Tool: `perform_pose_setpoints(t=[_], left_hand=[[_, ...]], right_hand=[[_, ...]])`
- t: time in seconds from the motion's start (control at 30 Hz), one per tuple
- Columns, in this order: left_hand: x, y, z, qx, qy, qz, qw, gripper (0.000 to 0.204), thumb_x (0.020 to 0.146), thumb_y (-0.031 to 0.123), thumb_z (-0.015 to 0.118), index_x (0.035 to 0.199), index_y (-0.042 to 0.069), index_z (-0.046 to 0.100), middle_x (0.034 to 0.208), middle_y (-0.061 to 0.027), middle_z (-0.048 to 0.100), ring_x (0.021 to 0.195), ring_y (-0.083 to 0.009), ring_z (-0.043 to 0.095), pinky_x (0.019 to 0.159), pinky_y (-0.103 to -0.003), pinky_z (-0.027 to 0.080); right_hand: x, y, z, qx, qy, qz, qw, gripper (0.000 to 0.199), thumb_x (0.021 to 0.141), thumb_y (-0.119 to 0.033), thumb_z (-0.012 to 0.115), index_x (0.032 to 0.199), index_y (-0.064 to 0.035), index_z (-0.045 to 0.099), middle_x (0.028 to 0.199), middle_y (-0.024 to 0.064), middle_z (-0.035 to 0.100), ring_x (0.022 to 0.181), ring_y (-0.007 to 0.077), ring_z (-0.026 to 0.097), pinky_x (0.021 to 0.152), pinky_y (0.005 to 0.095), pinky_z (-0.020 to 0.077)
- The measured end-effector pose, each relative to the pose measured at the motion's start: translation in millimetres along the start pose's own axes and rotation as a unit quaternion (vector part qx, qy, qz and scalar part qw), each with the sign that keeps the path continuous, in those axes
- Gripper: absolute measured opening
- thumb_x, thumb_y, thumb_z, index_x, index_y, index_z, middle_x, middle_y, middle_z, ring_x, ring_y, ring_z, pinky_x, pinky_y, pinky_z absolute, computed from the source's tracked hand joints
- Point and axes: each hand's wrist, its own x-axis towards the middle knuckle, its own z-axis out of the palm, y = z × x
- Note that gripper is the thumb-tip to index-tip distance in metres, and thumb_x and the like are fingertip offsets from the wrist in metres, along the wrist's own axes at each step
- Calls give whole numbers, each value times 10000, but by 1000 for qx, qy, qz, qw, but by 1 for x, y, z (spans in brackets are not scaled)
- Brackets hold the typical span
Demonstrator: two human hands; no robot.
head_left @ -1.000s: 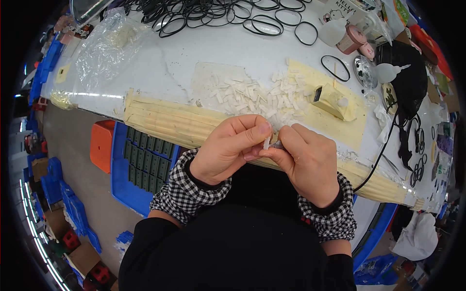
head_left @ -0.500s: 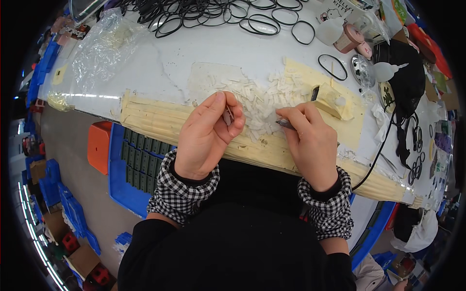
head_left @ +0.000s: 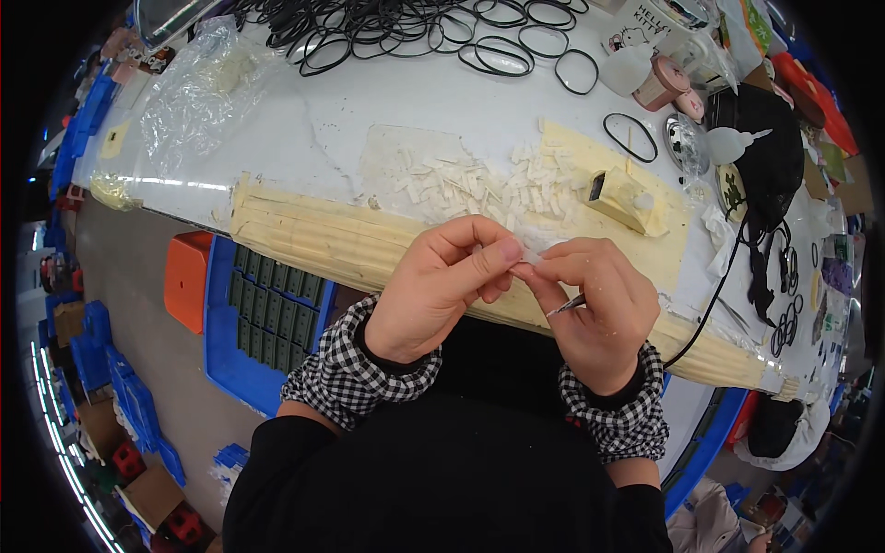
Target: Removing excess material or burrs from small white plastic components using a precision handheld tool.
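In front of my body, just over the table's padded front edge, my two hands meet at the fingertips. My left hand is closed in a pinch, and the small thing between its thumb and fingers is mostly hidden. Thumb and forefinger of my right hand pinch at the same spot. A slim pointed metal tool, seemingly tweezers, is tucked in the right hand with its tip toward the left. Just beyond the fingers lies a loose pile of small white strips. Right of it stands a yellow-wrapped block on a yellow sheet.
Black rubber rings heap along the table's far side. Crumpled clear plastic lies far left; a squeeze bottle and black cable are at right. Below left are a blue tray of dark green parts and an orange stool.
My left hand has moved right and nearer to me, and my right hand has come down, so their fingertips now meet. The tool has shifted from the right fingertips back into that hand.
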Motion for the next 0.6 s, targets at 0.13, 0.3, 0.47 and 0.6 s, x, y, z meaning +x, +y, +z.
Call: perform_pose_setpoints(t=[0.13, 0.3, 0.47, 0.6], left_hand=[[-2, 5, 3, -12, 15, -35, 999, 139, 961, 179, 517, 941, 49, 564, 870, 9, 576, 765, -45, 510, 695, -195, 423], [1, 2, 4, -18, -9, -38, 999, 187, 984, 224, 466, 919, 57, 520, 857, 8, 509, 762, -49, 473, 700, -197, 410], [3, -2, -4, -15, -52, -14, 998, 237, 999, 267, 427, 914, 54, 489, 863, 6, 465, 714, -47, 413, 655, -193, 376], [4, -1, -3, -49, -67, -29, 996, 198, 994, 224, 451, 905, 62, 522, 795, 35, 474, 691, -38, 401, 626, -186, 348]], right_hand=[[-2, -3, -1, -22, -11, -32, 999, 153, 692, -67, 751, 736, -53, 605, 709, 53, 606, 533, 180, 570, 460, 276, 433], [-2, -6, 5, 2, -24, -50, 998, 234, 703, -184, 773, 814, -61, 608, 724, 50, 597, 552, 187, 575, 476, 278, 447], [1, -4, -5, -15, -114, 65, 991, 334, 733, -337, 745, 796, -72, 551, 667, 43, 548, 551, 206, 564, 480, 298, 441], [-2, -6, -3, -63, -145, 93, 983, 375, 760, -402, 694, 754, -75, 511, 649, 44, 533, 548, 216, 558, 468, 312, 425]])
